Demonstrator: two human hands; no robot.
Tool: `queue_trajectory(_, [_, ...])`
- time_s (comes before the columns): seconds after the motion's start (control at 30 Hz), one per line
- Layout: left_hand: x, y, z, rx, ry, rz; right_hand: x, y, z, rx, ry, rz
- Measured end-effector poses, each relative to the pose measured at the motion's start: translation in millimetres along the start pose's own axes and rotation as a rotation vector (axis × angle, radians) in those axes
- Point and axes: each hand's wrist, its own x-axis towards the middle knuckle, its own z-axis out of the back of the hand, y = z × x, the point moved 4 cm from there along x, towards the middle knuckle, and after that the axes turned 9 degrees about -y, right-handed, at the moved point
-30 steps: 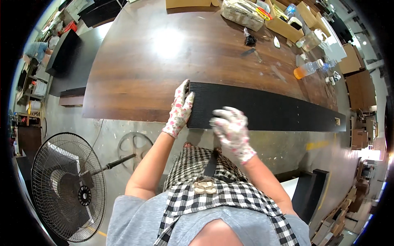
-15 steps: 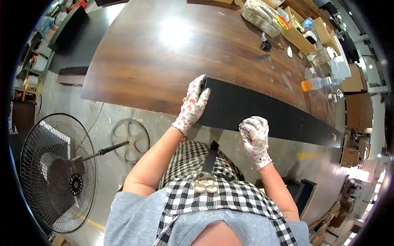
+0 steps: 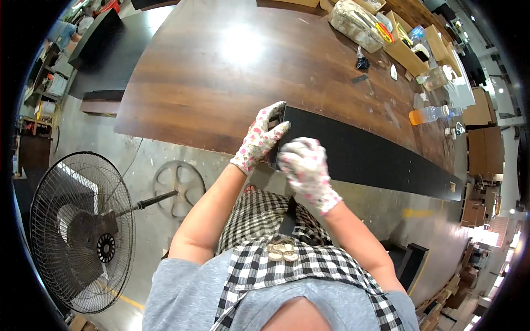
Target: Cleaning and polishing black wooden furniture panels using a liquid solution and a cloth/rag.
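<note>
The long, flat black board (image 3: 353,146) lies along the near edge of the large brown wood-grain bench (image 3: 182,88), covering that edge from the left hand to about the near right corner. A small pale rectangular patch shows near the board's right end.

The left hand (image 3: 263,135), in a white glove with pink floral print, is half spread, thumb apart from the fingers, laid against the board's short left end. The right hand (image 3: 306,171), in a matching glove, is curled over the board's near edge close to that end; it is blurred, so I cannot tell whether it holds anything.

Toward the bench's far right corner sit a lumpy off-white bundle (image 3: 353,27) and an open brown cardboard box (image 3: 402,54). Nearer the right edge stands a clear jug (image 3: 439,78), and a clear plastic bottle with orange liquid (image 3: 428,115) lies on its side. A small black plastic bag (image 3: 362,62) is left of the jug.

On the floor, off the bench's near left corner, stands a black wire-caged fan (image 3: 106,247).
</note>
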Motion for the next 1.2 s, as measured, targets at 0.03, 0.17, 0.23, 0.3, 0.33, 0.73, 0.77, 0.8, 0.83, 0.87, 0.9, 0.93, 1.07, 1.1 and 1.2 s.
queue_trajectory(0.03, [2.4, 3.7, 1.3, -0.009, 0.009, 0.015, 3.4, 4.1, -5.5, 0.006, 0.006, 0.016])
queue_trajectory(0.17, [1.7, 3.8, 10.0, 0.033, 0.013, -0.014, -18.3, -19.6, 5.7, -0.001, -0.060, -0.002])
queue_trajectory(0.23, [0.0, 3.6, 8.3, 0.049, 0.008, -0.015, -20.1, -19.2, 14.8, -0.028, -0.104, -0.015])
queue_trajectory(0.3, [3.3, 3.6, 5.8, 0.012, 0.016, -0.047, -5.6, -3.0, 4.5, -0.031, -0.090, 0.001])
queue_trajectory(0.33, [4.2, 2.5, 3.3, 0.004, 0.022, -0.044, 4.6, 4.6, -2.8, -0.023, -0.053, 0.010])
queue_trajectory(0.73, [2.7, -3.6, 4.3, -0.031, 0.063, 0.016, -99.9, -132.0, 98.7, -0.484, -0.381, -0.348])
queue_trajectory(0.77, [4.8, -0.6, 6.0, 0.035, 0.060, -0.031, -101.8, -145.1, 97.6, -0.573, -0.387, -0.453])
queue_trajectory(0.8, [8.0, 0.1, 3.5, 0.095, 0.069, -0.080, -103.6, -156.8, 103.2, -0.672, -0.395, -0.566])
queue_trajectory(0.83, [7.9, 2.8, 0.8, 0.041, 0.077, -0.041, -88.1, -151.1, 90.4, -0.623, -0.255, -0.515])
queue_trajectory(0.87, [10.0, 13.9, 7.0, 0.016, 0.064, -0.052, -63.7, -115.0, 68.9, -0.553, -0.326, -0.306])
queue_trajectory(0.9, [8.8, 14.2, 8.1, -0.004, 0.063, -0.006, -35.9, -77.7, 48.7, -0.438, -0.299, -0.133])
queue_trajectory(0.93, [7.3, 11.0, 4.0, -0.028, 0.071, 0.037, -25.4, -53.9, 21.9, -0.282, -0.231, -0.123])
queue_trajectory(1.07, [5.7, 6.6, 15.7, -0.023, 0.074, 0.023, -26.1, -39.6, 23.7, -0.239, -0.255, -0.169])
queue_trajectory(1.1, [5.3, 4.2, 20.2, -0.031, 0.070, 0.040, -40.5, -68.6, 44.9, -0.341, -0.299, -0.236])
queue_trajectory(1.2, [1.0, -16.6, 12.5, -0.069, 0.089, 0.072, -128.3, -184.5, 127.3, -0.724, -0.406, -0.490])
